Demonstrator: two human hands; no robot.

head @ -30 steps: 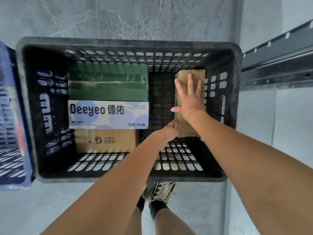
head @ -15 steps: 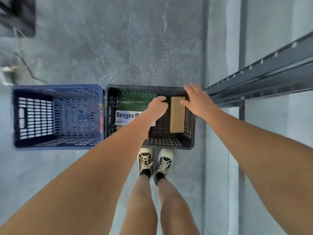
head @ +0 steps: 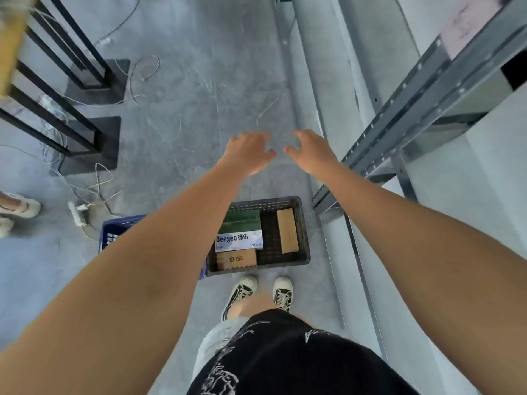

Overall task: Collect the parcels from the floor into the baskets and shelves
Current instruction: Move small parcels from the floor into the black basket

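Both arms reach out in front of the person, over the grey floor (head: 199, 89). The left hand (head: 247, 151) and the right hand (head: 313, 153) float side by side, close but not touching. Each one is loose and a bit curled, fingers apart, and neither holds anything. The parcels are far below the hands, down by the person's shoes (head: 261, 293). They sit in a black basket (head: 303, 226) on the floor, just in front of the toes. On the left side of the basket lies a green box (head: 243, 221) at the far end, then a white pack (head: 239, 240) with the word "Deeyeo" on it, then a brown cardboard parcel (head: 236, 259) nearest the shoes. On the right side of the basket a narrow brown parcel (head: 287, 235) lies flat by itself, with a bare strip of basket floor between it and the others. A blue basket (head: 114, 233) stands right beside the black one on its left, mostly hidden behind the left arm. A grey metal shelf (head: 405, 109) runs along the right side, near the right hand. On the left stand black metal frames (head: 85, 132), with thin white wires (head: 94, 192) trailing over the floor. Someone else's pale shoes (head: 18, 208) peek in at the left edge.
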